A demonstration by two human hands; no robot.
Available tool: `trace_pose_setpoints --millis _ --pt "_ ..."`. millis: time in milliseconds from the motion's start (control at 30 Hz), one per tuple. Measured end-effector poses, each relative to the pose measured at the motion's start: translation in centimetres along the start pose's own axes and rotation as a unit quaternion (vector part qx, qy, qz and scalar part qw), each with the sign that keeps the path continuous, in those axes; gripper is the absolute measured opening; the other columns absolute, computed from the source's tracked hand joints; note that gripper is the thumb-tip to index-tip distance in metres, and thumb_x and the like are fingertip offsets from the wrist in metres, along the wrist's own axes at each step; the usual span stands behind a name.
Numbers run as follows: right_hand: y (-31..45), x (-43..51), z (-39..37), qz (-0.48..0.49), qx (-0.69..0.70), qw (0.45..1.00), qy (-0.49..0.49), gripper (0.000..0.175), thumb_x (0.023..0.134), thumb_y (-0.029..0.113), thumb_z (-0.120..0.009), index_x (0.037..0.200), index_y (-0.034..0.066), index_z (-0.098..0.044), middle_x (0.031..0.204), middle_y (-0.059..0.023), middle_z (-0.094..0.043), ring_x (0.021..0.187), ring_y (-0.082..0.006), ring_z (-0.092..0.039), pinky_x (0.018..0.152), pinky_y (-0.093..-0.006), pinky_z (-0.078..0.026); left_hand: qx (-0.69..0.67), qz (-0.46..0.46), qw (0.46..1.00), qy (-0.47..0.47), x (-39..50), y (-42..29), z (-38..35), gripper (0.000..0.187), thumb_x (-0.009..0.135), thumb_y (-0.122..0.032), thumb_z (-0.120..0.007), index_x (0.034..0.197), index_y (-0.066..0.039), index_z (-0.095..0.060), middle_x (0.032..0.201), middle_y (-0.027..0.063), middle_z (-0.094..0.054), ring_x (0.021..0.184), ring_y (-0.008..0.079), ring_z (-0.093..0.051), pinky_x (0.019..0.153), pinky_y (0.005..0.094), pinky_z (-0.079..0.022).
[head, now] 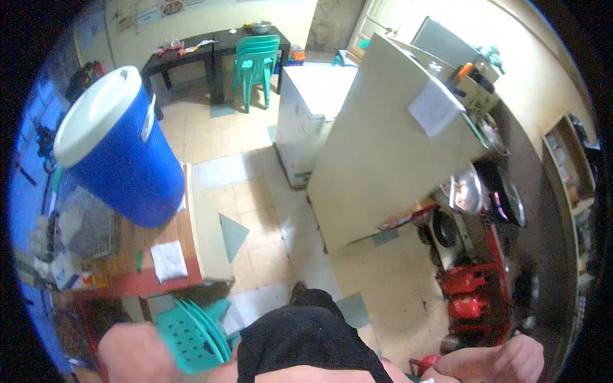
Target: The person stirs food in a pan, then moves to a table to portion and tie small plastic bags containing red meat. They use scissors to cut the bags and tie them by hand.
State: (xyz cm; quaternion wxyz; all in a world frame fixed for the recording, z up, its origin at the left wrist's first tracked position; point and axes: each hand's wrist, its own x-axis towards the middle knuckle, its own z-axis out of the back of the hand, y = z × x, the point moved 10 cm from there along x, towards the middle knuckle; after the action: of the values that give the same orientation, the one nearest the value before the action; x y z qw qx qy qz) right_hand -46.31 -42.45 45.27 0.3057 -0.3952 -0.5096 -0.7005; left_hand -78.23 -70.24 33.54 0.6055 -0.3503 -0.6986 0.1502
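Observation:
Blurred, my left hand (136, 354) is low at the left, beside stacked green plastic chairs (191, 335); its fingers cannot be made out. At the lower right my right hand (522, 356) looks curled, below a red metal rack (500, 287); no object shows in it, but its inner side is hidden. Dark clothing (306, 340) covers my front. A wooden table with a red edge (139, 282) stands at the left. It bears a folded white cloth (169, 261), a small green object (139, 261) and a tall blue barrel (139, 167) with a white lid (98, 115).
Tiled floor (249, 201) runs ahead between the table and a pale partition panel (383, 153). Beyond stand a white chest-like appliance (301, 129), green chairs (258, 57) and dark tables (191, 50). Metal pans (467, 189) and a wall shelf (570, 167) are at the right.

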Motion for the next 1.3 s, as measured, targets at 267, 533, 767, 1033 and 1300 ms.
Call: trace_pose_setpoints --millis 267,533,767,1033,1300 --pt "-38.8 1.5 11.0 -0.242 0.188 0.915 -0.263 0.025 0.084 0.018 -0.071 0.102 0.0005 -0.066 0.094 -0.0167 -0.068 0.081 -0.0212 -0.065 0.068 -0.0371 -0.056 -0.133 0.287 0.853 -0.415 -7.3 25.3 26.4 0.075 0.094 -0.041 -0.075 0.148 0.003 -0.048 0.137 0.0175 -0.063 0.127 0.0261 -0.061 0.109 0.0409 -0.048" --pt "-78.5 12.3 8.1 -0.519 0.324 0.788 -0.068 0.035 0.092 0.026 -0.07 0.114 -0.0012 -0.069 0.104 -0.0089 -0.073 0.091 -0.0167 -0.069 0.082 -0.0326 -0.055 0.075 0.377 0.662 -0.643 -18.7 31.8 40.1 0.056 0.108 -0.039 -0.053 0.146 0.001 -0.049 0.138 0.0197 -0.063 0.125 0.0291 -0.062 0.109 0.0449 -0.048" --pt "-99.1 35.6 28.6 -0.149 0.356 0.908 -0.16 0.027 0.107 0.023 -0.056 0.122 0.0021 -0.066 0.111 -0.0074 -0.069 0.097 -0.0176 -0.068 0.074 -0.0333 -0.053 0.001 0.354 0.544 -0.76 -19.0 33.1 60.7 0.038 0.103 -0.031 -0.062 0.128 -0.002 -0.063 0.12 0.0131 -0.071 0.106 0.0204 -0.067 0.092 0.0345 -0.053" --pt "-92.2 44.7 17.0 -0.083 0.236 0.872 0.421 0.03 0.107 0.024 -0.053 0.114 0.0002 -0.07 0.11 -0.019 -0.072 0.098 -0.0332 -0.072 0.087 -0.0476 -0.058 0.255 0.348 0.601 -0.672 -8.7 24.7 94.1 0.035 0.095 -0.029 -0.073 0.12 -0.005 -0.066 0.108 0.0073 -0.074 0.095 0.0184 -0.068 0.084 0.0343 -0.055" --pt "-123.7 51.5 3.0 -0.153 0.305 0.803 0.488 0.023 0.096 0.021 -0.067 0.082 0.003 -0.064 0.094 -0.0173 -0.077 0.085 -0.0393 -0.074 0.079 -0.0476 -0.059 0.386 0.513 0.471 -0.604 -9.6 23.3 112.4 0.044 0.087 -0.032 -0.08 0.116 -0.001 -0.07 0.102 0.0167 -0.075 0.091 0.0289 -0.072 0.084 0.0409 -0.057"
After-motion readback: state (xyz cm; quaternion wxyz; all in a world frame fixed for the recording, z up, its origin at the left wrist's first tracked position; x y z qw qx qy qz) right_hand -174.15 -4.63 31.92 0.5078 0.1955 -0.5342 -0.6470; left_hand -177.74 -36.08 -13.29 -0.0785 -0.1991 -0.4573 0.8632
